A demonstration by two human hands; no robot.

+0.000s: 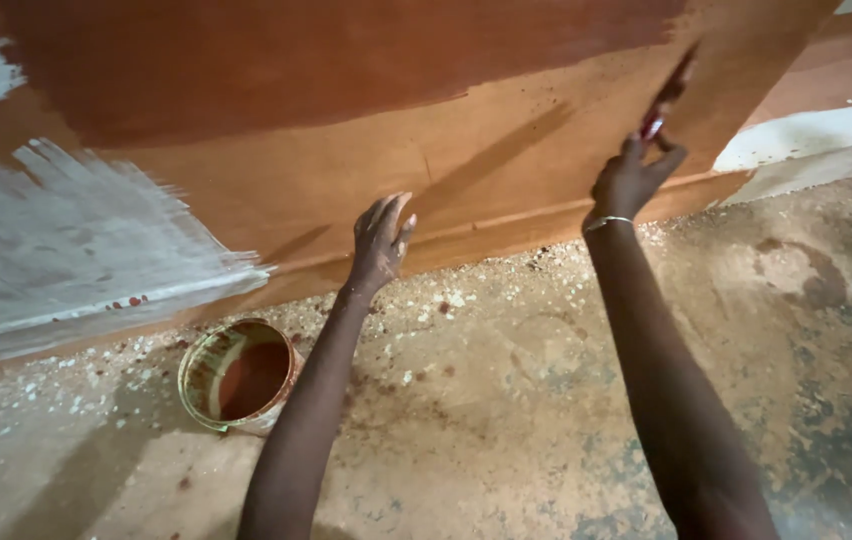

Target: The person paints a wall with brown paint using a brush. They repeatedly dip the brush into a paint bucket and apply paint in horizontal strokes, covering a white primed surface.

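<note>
My right hand (632, 177), with a thin bracelet at the wrist, grips a paintbrush (668, 92) whose bristles press against a large wooden panel (346, 150). The panel's upper part is wet reddish-brown; its lower part is lighter bare wood. My left hand (382, 242) is held out flat with fingers apart, touching or almost touching the panel's lower edge, and holds nothing. An open can (239, 375) of reddish-brown paint sits on the floor to the left of my left forearm.
A white-primed area (66, 250) covers the panel's left side. The concrete floor (546, 400) is stained and littered with pale chips and paint drops along the panel's base. A white edge (806, 135) shows at the far right.
</note>
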